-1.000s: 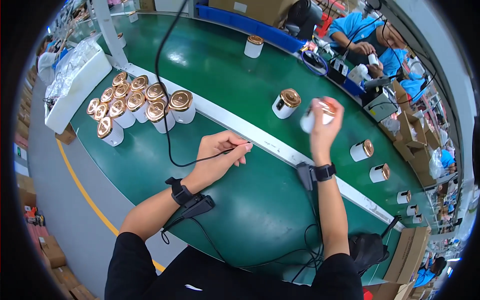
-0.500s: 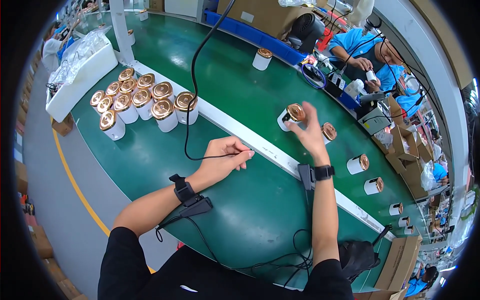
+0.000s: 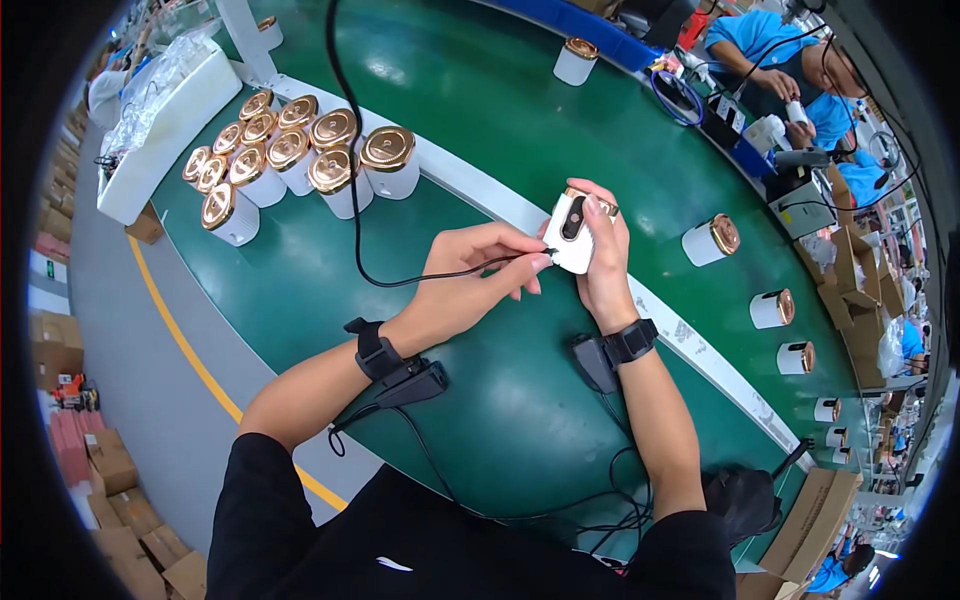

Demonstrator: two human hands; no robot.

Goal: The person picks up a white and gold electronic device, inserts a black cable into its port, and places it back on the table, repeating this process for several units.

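My right hand [image 3: 604, 250] is closed round a white device [image 3: 567, 252] with a copper-coloured cap and a dark oval panel on its side. Between the thumb and fingers of my left hand [image 3: 480, 268], the end of a thin black cable [image 3: 408, 284] is pinched. The cable's tip touches the device's lower left edge; whether it sits in a socket there is too small to tell. Both hands are above the green table, close to the white rail [image 3: 480, 190]. From the left hand the cable loops up past a group of similar copper-topped devices [image 3: 388, 165].
More such devices [image 3: 711, 240] stand spaced along the green surface [image 3: 640, 150] beyond the rail. A white foam box [image 3: 165, 120] with clear plastic bags sits at the left. Black cords [image 3: 600, 515] and a black bag [image 3: 742, 505] lie nearby. A person in blue [image 3: 790, 75] works across.
My right hand has taken hold of a device from beyond the rail and brought it nearer. My left hand has moved the cable end against it. The view has shifted somewhat.
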